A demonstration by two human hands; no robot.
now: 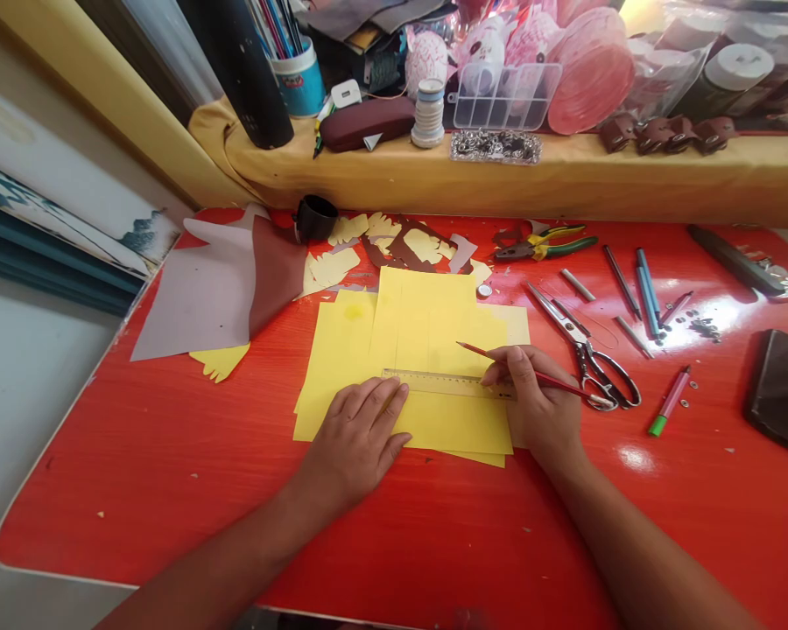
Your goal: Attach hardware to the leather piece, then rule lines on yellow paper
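A person's left hand (355,442) lies open and flat on a stack of yellow paper (446,420), its fingertips against a ruler (443,383), as the right hand (531,398) closes around a red pencil (565,385) near the ruler's other end. The ruler lies across the yellow paper, and the pencil's tip points over the sheets, just above the ruler's edge.

The paper sits near the middle of a red table (105,516). To its left lies a large brown sheet (276,271) with a grey sheet (197,297) beside it. Directly beyond the paper are cut yellow scraps (332,271), brown scraps (407,249) and a black cup (315,219).

To the paper's right are scissors (591,359), yellow-and-green-handled pliers (545,247), pens (647,293) and a green-tipped marker (668,402). A dark leather piece (784,392) lies farther right. Farther beyond the paper, a yellow-draped shelf (394,179) carries a blue cup of pens (299,74), a spool (428,114) and a clear plastic organizer (505,96).
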